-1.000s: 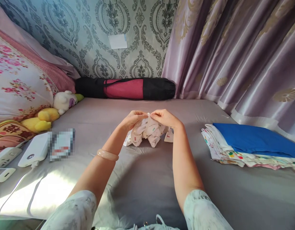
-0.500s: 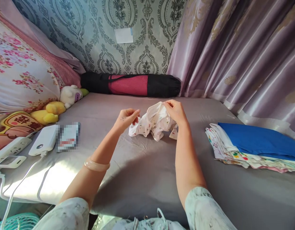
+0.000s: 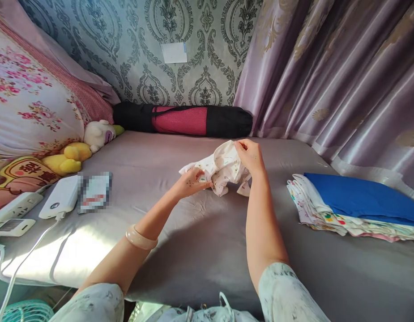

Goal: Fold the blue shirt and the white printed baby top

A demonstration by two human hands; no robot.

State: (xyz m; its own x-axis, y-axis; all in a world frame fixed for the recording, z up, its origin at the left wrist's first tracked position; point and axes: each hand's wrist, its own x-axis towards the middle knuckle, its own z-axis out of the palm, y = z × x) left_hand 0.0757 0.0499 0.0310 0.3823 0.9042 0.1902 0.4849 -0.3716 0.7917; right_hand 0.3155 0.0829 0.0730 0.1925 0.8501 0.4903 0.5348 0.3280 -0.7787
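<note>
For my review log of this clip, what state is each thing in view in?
printed garment: crumpled, unfolded, in both hands
right hand: pinching its top edge
left hand: at its lower side
clothes pile: folded, stacked, blue on top
power bank: cable plugged in
curtain: hanging in folds
bag: lying lengthwise by the wall

Dark Chinese characters stand on the tan panel of the yellow-edged, flat plush cushion (image 3: 28, 170), tilted and too unclear to read for certain. The red marking on the flat, pale rectangular packet (image 3: 94, 192) is pixelated beyond reading. The round dark mark on the white rectangular plastic power bank (image 3: 61, 196) is too small to make out, whether sign or number.
</note>
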